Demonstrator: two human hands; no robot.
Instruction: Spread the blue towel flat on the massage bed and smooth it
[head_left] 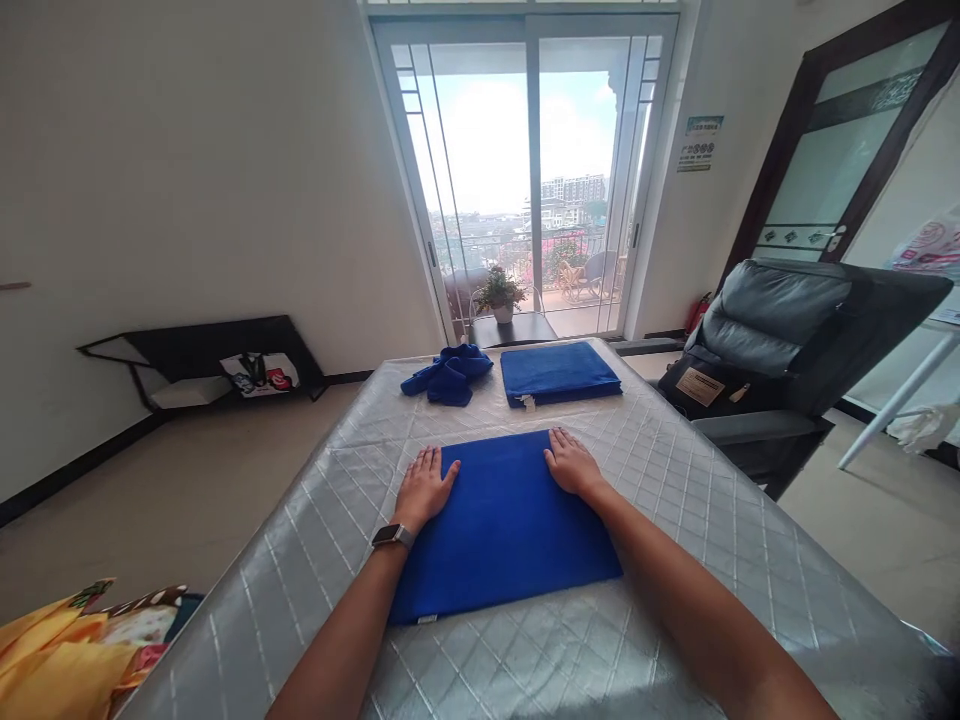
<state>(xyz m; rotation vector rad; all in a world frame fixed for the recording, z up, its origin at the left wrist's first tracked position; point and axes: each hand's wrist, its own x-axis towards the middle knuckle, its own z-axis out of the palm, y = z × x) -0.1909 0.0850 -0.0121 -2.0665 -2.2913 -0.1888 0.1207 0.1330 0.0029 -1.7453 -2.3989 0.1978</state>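
On the silver quilted desk (pixel 675 500), left hand (pixel 424 488) and right hand (pixel 571 462) press flat, fingers spread and gripping nothing, on the folded blue towel's (pixel 502 525) far corners.

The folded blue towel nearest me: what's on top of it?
Both hands lie flat on the folded blue towel: left hand, right hand. What lies beneath it is covered.
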